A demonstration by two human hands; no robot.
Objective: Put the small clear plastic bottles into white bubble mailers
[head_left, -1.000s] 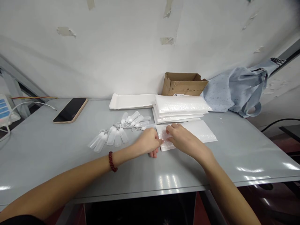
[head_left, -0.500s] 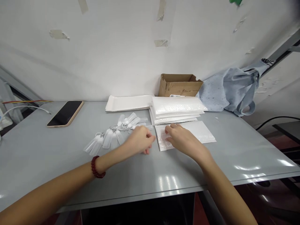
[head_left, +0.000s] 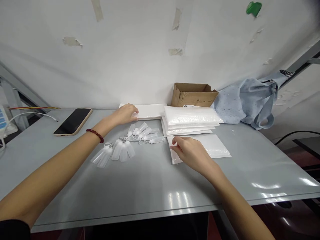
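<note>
My left hand (head_left: 124,114) reaches to the back of the table, over the left end of a low stack of long white envelopes (head_left: 151,110). Its thumb and forefinger are apart, at the stack's front edge. My right hand (head_left: 191,151) hovers over or rests on the left part of a white bubble mailer (head_left: 216,146); its fingers are bent, with a gap between thumb and forefinger and nothing seen in them. Several small clear plastic bottles with white caps (head_left: 123,151) lie between my arms. Just behind the right hand is a pile of bubble mailers (head_left: 192,115).
An open cardboard box (head_left: 195,98) stands against the wall behind the mailers. A light blue cloth bag (head_left: 246,100) slumps at the right back. At the left lie a phone (head_left: 73,122) and a white cable (head_left: 32,114). The table's front edge (head_left: 140,216) runs below my arms.
My left hand has moved from beside the mailer, back and left past the bottles, to the white envelopes. My right hand stays at the mailer, its fingers slightly shifted. The view has tilted slightly.
</note>
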